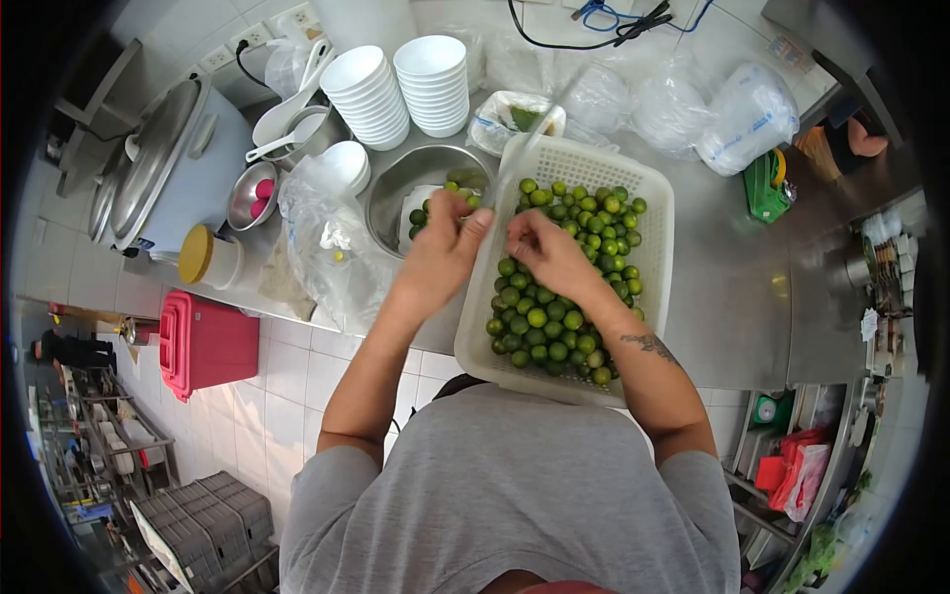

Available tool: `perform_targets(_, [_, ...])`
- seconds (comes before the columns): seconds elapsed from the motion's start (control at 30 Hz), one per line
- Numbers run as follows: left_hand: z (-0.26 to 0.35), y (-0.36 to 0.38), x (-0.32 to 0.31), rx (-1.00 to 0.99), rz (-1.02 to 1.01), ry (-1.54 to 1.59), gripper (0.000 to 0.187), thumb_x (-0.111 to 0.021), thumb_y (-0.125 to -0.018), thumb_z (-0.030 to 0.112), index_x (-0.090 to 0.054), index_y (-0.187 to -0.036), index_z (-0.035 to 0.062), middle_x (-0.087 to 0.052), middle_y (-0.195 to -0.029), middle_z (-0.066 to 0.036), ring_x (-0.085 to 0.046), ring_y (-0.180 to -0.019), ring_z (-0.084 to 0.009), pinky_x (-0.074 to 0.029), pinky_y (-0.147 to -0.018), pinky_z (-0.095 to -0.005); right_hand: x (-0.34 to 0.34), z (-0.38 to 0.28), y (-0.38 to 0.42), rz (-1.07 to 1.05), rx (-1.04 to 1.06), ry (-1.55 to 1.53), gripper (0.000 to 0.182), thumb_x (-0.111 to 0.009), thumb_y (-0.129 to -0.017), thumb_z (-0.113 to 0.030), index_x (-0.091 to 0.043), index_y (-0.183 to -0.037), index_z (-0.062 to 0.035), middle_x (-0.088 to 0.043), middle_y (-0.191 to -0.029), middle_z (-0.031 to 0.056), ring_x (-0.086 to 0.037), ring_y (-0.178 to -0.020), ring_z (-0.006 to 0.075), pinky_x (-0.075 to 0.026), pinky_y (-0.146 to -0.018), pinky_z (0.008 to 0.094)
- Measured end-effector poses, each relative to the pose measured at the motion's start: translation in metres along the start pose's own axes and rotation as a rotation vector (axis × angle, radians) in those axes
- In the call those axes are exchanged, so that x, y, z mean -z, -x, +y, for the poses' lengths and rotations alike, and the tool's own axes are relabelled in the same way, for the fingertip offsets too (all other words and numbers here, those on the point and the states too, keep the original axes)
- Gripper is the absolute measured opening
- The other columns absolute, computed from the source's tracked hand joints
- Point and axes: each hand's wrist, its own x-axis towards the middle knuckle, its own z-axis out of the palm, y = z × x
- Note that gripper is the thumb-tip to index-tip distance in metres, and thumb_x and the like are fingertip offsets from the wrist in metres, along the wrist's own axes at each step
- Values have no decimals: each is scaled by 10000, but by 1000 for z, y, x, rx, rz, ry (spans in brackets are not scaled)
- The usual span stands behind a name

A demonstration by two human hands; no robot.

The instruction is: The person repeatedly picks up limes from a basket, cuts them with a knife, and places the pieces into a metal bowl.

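Observation:
My left hand (442, 246) is over the near rim of a metal bowl (384, 188), its fingers curled and its thumb raised. Any thing inside those fingers is hidden. Several green limes (463, 181) and something white lie in the bowl. Above the left part of a white perforated plastic basket (648, 198), my right hand (551, 255) has its fingers bent together; what they hold, if anything, I cannot make out. Many small green limes (539, 317) fill much of the basket around and below this hand.
Two stacks of white bowls (432, 84) stand behind the metal bowl. A clear plastic bag (332, 243) lies to the left, near a yellow-lidded tub (210, 259). Wrapped plastic packs (747, 117) and a green tape dispenser (767, 188) are at the back right.

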Motion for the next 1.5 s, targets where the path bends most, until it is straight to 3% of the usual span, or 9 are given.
perform_targets(0.1, [-11, -7, 17, 97, 81, 22, 432, -499, -988, 420, -443, -1073, 1, -639, -888, -183, -623, -829, -281, -477, -772, -374, -21, 12, 8, 2, 192, 758, 369, -705, -792, -230, -602, -1056, 6, -596, -979, 115, -563, -960, 289, -464, -877, 384])
perform_targets(0.23, [-20, -11, 21, 116, 133, 66, 467, -469, -995, 447, -466, -1150, 6, -637, -889, -177, -599, -810, -269, -472, -769, -371, -25, 12, 6, -9, 122, 753, 344, -710, -747, -232, -634, -987, 3, -575, -961, 145, -540, -993, 350, -453, -895, 416])
perform_targets(0.33, [-17, -8, 19, 92, 80, 67, 493, -438, -1005, 456, -456, -1245, 26, -620, -889, -149, -565, -781, -230, -468, -751, -353, -13, 15, 4, 5, 120, 470, 325, -697, -780, -204, -646, -1028, 0, -603, -974, 125, -589, -897, 301, -492, -828, 381])
perform_targets(0.43, [-8, -1, 16, 12, -2, 125, 474, -390, -1026, 427, -431, -1308, 47, -482, -787, -16, -451, -585, -70, -356, -483, -212, 16, 4, -4, 2, -168, -367, 282, -647, -860, -159, -644, -1105, -20, -637, -1004, 110, -623, -814, 225, -516, -751, 329])
perform_targets(0.53, [-8, 4, 11, 3, -92, 205, 464, -375, -1033, 417, -418, -1331, 64, -479, -805, -16, -454, -588, -77, -359, -490, -212, 39, -4, -5, 50, -156, -904, 294, -553, -941, -105, -580, -1200, 30, -644, -974, 91, -644, -877, 171, -524, -789, 282])
perform_targets(0.63, [3, 12, 6, 51, -144, 191, 468, -415, -1026, 413, -428, -1312, 43, -579, -902, -97, -498, -762, -149, -441, -712, -289, 46, -1, -6, 54, -124, -1034, 326, -552, -953, -87, -529, -1244, 58, -644, -1080, 132, -648, -924, 185, -532, -813, 276])
perform_targets(0.83, [10, 15, -10, 3, -222, 127, 455, -420, -1027, 380, -400, -1336, 47, -626, -1037, -211, -621, -940, -288, -467, -843, -366, 47, 13, -5, 24, -111, -1113, 370, -576, -954, -100, -498, -1290, 34, -632, -1155, 133, -633, -954, 169, -522, -838, 269])
perform_targets(0.93, [3, 16, -17, -117, -182, 37, 451, -405, -1033, 373, -403, -1372, 76, -616, -1059, -131, -609, -933, -232, -478, -803, -324, 42, 11, -5, 60, -62, -1120, 368, -577, -956, -108, -510, -1293, 24, -634, -1161, 113, -622, -976, 161, -510, -860, 265])
perform_targets(1.5, [10, 24, -23, -93, -170, -283, 497, -405, -1023, 357, -318, -1439, 99, -541, -1210, -288, -600, -1026, -421, -463, -886, -460, 16, -2, 1, 131, -60, -902, 278, -605, -928, -66, -614, -1196, 9, -665, -967, 61, -600, -804, 118, -486, -730, 251])
